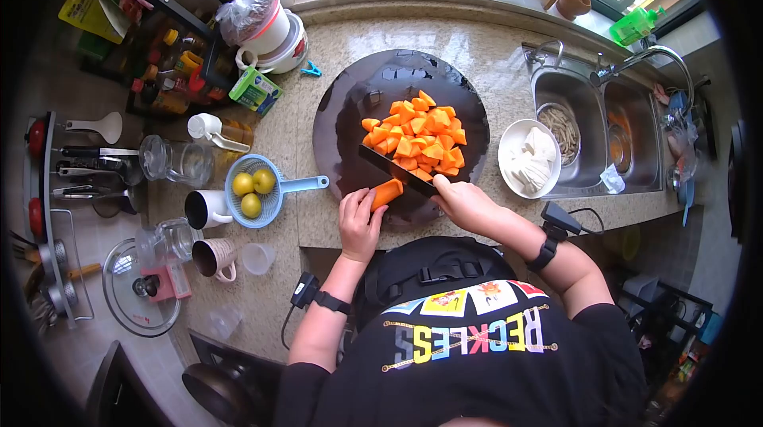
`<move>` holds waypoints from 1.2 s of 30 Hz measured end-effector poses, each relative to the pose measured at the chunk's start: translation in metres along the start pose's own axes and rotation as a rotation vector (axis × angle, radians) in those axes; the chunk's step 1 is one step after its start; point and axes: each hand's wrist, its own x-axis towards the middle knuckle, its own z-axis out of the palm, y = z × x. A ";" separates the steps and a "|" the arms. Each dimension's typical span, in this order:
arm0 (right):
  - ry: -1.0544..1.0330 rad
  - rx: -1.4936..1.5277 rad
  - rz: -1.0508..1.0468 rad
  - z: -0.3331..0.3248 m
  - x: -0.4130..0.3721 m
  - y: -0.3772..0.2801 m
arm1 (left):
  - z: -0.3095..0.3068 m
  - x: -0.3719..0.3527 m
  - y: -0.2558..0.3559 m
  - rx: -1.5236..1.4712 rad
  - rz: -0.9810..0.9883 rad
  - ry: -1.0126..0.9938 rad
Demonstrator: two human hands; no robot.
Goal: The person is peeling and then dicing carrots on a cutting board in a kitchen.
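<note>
A round dark cutting board [342, 121] lies on the counter, with a heap of orange carrot chunks [421, 137] on it. My right hand [457, 198] is closed around the handle end of a dark knife [389, 165], whose blade runs up and left along the near side of the heap. Under my left hand [359, 222], near the board's front edge, is an uncut carrot piece [387, 194]; the fingers press on its left end. The blade is close to the piece's upper right end; whether they touch is hard to tell.
Right of the board stands a white bowl [513, 177] of pale pieces, beside a double sink [588, 181]. To the left are a blue strainer [269, 212] with yellow-green fruits, its handle reaching toward the board, mugs [209, 208], a glass jar [187, 161] and a glass lid [123, 304].
</note>
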 end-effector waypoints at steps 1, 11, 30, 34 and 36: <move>-0.032 0.002 0.017 -0.004 -0.003 -0.004 | 0.000 -0.001 0.000 -0.016 -0.010 0.000; -0.220 -0.061 0.003 -0.031 -0.002 -0.024 | 0.002 -0.004 0.002 0.014 0.017 0.036; 0.131 -0.025 -0.039 0.026 0.023 0.005 | 0.017 0.012 -0.001 0.040 0.093 0.082; 0.062 -0.012 -0.021 0.019 0.010 0.008 | 0.004 0.000 0.013 -0.012 0.093 0.064; 0.069 -0.012 -0.025 0.018 0.005 0.008 | 0.002 -0.003 0.007 -0.021 0.068 0.050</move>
